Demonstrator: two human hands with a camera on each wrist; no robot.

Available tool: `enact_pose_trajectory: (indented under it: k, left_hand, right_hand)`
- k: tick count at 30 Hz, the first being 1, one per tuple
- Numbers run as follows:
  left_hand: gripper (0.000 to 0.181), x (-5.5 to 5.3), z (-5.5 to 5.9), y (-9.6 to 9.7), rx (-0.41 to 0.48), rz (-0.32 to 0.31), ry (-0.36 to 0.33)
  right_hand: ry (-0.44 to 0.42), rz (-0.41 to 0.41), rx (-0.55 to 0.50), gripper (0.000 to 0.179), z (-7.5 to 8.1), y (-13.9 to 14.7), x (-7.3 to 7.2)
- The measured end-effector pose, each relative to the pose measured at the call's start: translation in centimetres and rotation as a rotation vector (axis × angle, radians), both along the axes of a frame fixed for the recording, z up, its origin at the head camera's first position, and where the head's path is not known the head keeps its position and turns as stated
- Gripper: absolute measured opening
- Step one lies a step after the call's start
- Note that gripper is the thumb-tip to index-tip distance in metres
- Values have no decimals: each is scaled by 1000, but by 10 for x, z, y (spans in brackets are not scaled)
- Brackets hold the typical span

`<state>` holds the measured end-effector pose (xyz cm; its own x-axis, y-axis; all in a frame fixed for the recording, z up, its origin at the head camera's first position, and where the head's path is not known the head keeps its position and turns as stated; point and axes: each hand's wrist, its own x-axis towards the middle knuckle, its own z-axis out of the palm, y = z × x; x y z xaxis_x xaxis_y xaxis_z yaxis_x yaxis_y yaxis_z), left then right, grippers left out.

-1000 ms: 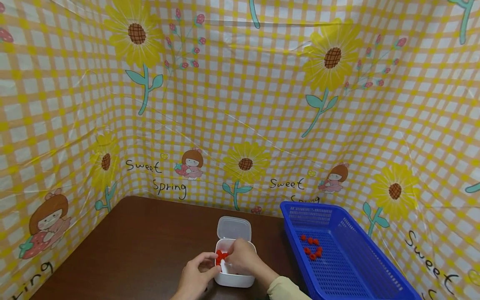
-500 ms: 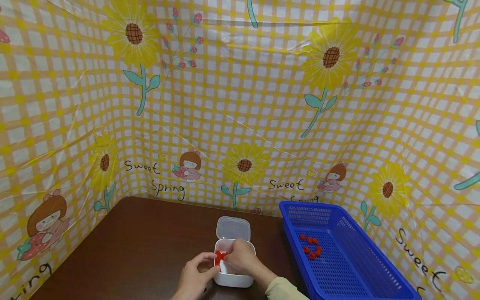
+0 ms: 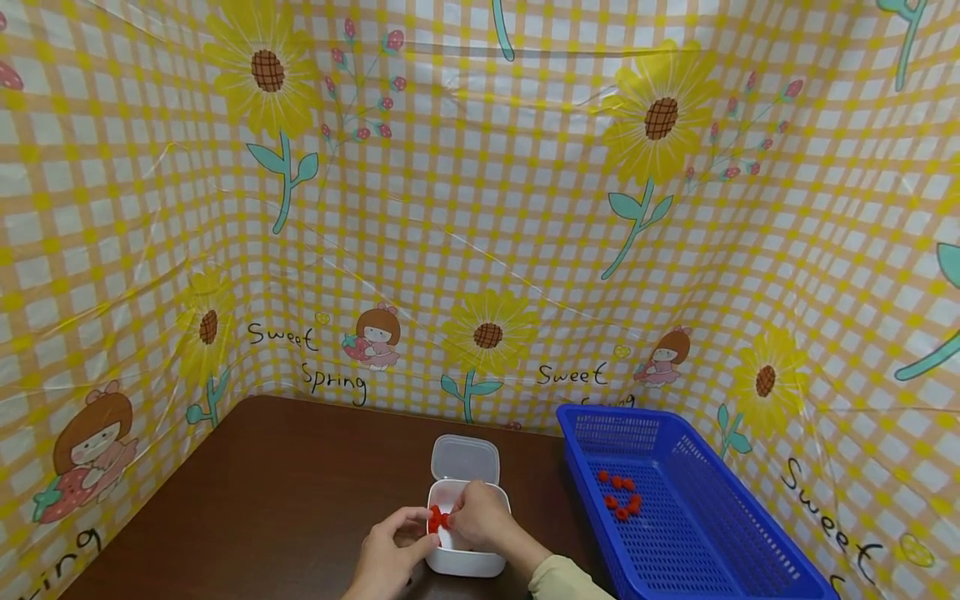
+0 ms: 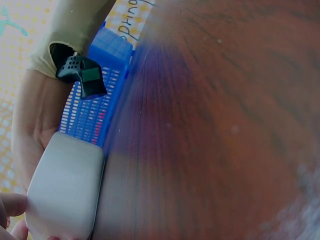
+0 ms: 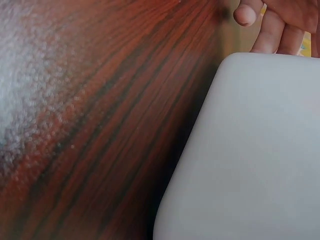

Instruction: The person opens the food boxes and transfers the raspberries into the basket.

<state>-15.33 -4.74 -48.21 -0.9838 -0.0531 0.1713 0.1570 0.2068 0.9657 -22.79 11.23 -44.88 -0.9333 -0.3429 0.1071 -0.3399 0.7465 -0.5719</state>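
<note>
A white plastic box [image 3: 467, 563] with its clear lid [image 3: 465, 459] folded back stands on the dark brown table. My left hand [image 3: 390, 550] is at the box's left side, thumb and forefinger apart and touching its rim. My right hand [image 3: 480, 518] reaches inside the box with curled fingers. A small red piece [image 3: 446, 520] shows at the right fingertips, which are partly hidden. Other red pieces [image 3: 433, 518] lie along the box's left inner wall. The left wrist view shows the box's outer side [image 4: 65, 185]; the right wrist view shows the opposite wall [image 5: 250, 150].
To the right stands a blue slotted plastic basket [image 3: 690, 500]. Several small round red pieces [image 3: 622, 514], raspberry-like in look, lie near its left side. A checked cloth [image 3: 420, 250] printed with sunflowers hangs around the back and sides of the table.
The right fingers have shifted slightly within the box, and the red pieces near them sit differently. The left hand stays at the rim. The basket's contents look the same.
</note>
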Motion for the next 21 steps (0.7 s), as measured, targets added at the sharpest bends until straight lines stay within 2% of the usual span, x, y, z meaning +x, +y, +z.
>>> enact_pose_trajectory:
  k: [9, 21]
  left_hand:
    - [33, 0, 0, -1, 8, -1, 3]
    - [32, 0, 2, -1, 7, 1, 8]
  right_hand:
    - [4, 16, -19, 26, 0, 0, 0]
    - [68, 12, 57, 25, 8, -1, 1]
